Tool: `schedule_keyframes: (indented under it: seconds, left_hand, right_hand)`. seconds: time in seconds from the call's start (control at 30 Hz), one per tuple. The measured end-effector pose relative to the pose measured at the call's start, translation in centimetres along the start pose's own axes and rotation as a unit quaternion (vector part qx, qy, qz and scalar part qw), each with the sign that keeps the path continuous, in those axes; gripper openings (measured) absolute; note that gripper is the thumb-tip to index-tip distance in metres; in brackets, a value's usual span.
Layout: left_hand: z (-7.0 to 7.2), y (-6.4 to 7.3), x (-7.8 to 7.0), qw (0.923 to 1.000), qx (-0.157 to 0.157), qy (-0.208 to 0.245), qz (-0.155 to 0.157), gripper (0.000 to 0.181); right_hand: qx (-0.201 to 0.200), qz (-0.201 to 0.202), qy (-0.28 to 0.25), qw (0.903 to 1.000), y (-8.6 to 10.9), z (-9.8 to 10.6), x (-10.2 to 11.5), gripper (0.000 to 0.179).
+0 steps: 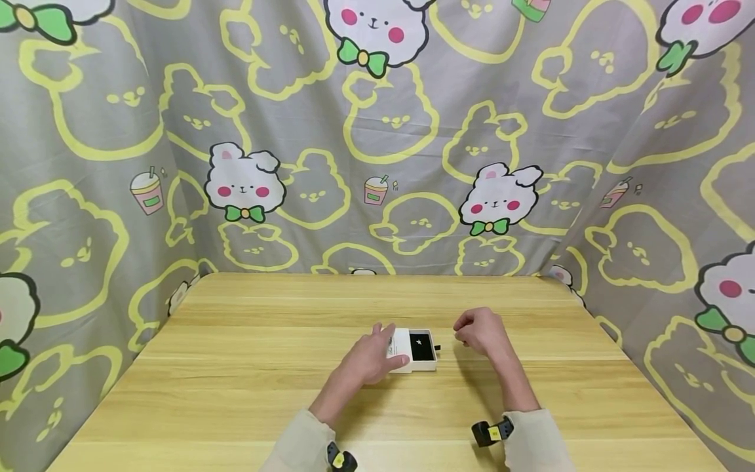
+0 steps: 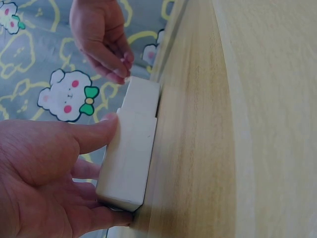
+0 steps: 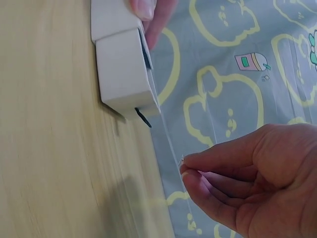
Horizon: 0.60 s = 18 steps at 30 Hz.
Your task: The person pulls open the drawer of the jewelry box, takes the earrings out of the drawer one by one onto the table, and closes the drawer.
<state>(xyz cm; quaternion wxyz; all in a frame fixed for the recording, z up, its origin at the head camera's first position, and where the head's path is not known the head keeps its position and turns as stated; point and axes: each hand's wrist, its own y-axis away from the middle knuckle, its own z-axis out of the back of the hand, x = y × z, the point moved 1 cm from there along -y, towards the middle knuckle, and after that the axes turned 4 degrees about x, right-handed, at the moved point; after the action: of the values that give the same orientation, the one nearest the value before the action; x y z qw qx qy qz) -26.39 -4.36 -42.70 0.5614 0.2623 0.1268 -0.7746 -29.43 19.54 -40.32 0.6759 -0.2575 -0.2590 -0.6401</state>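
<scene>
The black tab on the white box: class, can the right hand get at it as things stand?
Probably yes: the black tab juts from the drawer toward the right hand, nothing between them. But its fingers seem to pinch a tiny object, which might hinder gripping.

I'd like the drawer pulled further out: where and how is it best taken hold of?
Probably by pinching the black tab above and below, coming from the right: it is thin, looks flat, and sticks out from the right end of the drawer. The left hand holds the outer cover; the right hand is nearest, but pinches a tiny item.
</scene>
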Motion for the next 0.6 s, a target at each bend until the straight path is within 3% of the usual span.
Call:
schedule_keyframes:
  seconds: [0.6]
  left_hand:
    - [0.05,0.04,-0.10,1.0000,0.002,-0.005,0.003,0.079]
  right_hand:
    - [0.007,-0.007,0.000,1.0000,-0.04,0.83,-0.97,0.015]
